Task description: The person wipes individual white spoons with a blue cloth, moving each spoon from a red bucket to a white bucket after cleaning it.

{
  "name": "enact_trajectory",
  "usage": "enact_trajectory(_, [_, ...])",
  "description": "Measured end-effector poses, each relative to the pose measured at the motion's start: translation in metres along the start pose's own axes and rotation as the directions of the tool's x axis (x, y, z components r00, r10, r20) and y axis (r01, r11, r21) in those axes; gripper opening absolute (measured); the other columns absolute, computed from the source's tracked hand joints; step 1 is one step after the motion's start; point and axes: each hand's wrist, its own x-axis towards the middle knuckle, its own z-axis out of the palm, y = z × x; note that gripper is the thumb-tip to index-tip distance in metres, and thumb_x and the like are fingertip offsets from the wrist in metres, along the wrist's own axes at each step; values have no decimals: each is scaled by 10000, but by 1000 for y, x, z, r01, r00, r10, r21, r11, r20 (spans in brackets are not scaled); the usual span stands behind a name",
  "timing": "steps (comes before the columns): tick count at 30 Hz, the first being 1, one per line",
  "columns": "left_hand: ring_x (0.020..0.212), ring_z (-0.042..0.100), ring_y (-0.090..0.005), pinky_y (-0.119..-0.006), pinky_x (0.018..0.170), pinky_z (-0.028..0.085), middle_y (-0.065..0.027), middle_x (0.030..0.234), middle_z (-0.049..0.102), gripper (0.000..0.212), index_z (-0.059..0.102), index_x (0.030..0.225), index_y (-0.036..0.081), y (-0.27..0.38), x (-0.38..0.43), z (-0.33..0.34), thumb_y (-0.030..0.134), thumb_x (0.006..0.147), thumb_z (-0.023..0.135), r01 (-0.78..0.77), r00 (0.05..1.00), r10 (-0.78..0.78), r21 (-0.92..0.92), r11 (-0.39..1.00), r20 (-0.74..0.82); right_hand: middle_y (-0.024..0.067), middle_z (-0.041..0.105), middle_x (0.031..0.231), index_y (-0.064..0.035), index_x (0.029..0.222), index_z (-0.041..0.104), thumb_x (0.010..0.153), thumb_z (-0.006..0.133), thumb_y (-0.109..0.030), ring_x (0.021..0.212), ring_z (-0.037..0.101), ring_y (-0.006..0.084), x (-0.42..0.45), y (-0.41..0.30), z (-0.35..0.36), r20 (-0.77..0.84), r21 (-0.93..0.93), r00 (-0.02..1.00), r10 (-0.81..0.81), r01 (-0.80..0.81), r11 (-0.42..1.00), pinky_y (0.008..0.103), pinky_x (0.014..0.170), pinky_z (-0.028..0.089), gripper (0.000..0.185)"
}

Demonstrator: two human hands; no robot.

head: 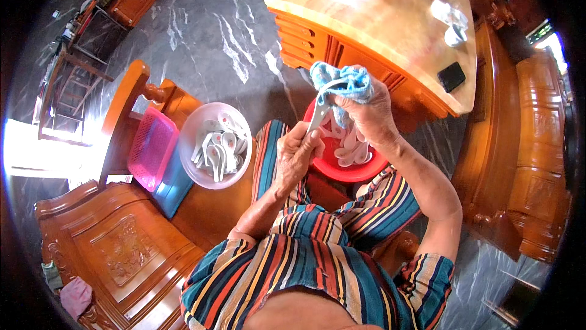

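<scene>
My left hand (297, 152) grips the handle of a white ceramic soup spoon (317, 118), held above my lap. Wrapped around the spoon's bowl end is a blue-and-white cloth (342, 84), bunched in my right hand (368, 112). The cloth hides most of the bowl. Below both hands stands a red plastic basin (352, 175) with several white spoons (353, 147) inside; my hands and the held spoon cover part of it. To my left, a translucent white plastic bowl (191, 172) holds a heap of similar spoons (219, 147).
A pink perforated plastic basket (153, 149) and a blue plastic item (175, 192) lie on the carved wooden bench (123, 247) at left. Ahead is a stone-topped wooden table (366, 28) bearing a black phone-like object (451, 76) and a white cup (455, 35).
</scene>
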Motion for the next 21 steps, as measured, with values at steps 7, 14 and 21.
enact_trajectory(7, [593, 455, -20, -175, 522, 350, 43, 703, 572, 189, 624, 1060, 44, 6, 7, 16, 200, 1008, 531, -19, 998, 12, -110, 994, -62, 33, 684, 1002, -29, 1113, 637, 865, 699, -91, 886, 650, 128, -9, 17, 25, 175, 399, 945, 275, -323, 858, 276, 809, 527, 262])
enact_trajectory(14, [620, 535, -76, -246, 544, 440, -11, 699, 597, 191, 594, 959, 12, 0, 18, -11, 203, 962, 600, -276, 961, 223, 532, 800, 163, 25, 667, 954, -46, 1076, 620, 845, 654, 6, 866, 637, 109, 2, 11, 28, 165, 364, 944, 286, -328, 872, 280, 794, 525, 240])
enact_trajectory(21, [653, 566, -124, -279, 574, 450, -61, 742, 616, 190, 581, 1045, 25, 34, 13, -24, 178, 936, 607, -245, 908, 393, 576, 780, -146, 178, 576, 950, -96, 979, 593, 868, 605, -123, 784, 617, 372, 1, -39, 15, 380, 110, 912, 156, -212, 971, 441, 656, 503, 115])
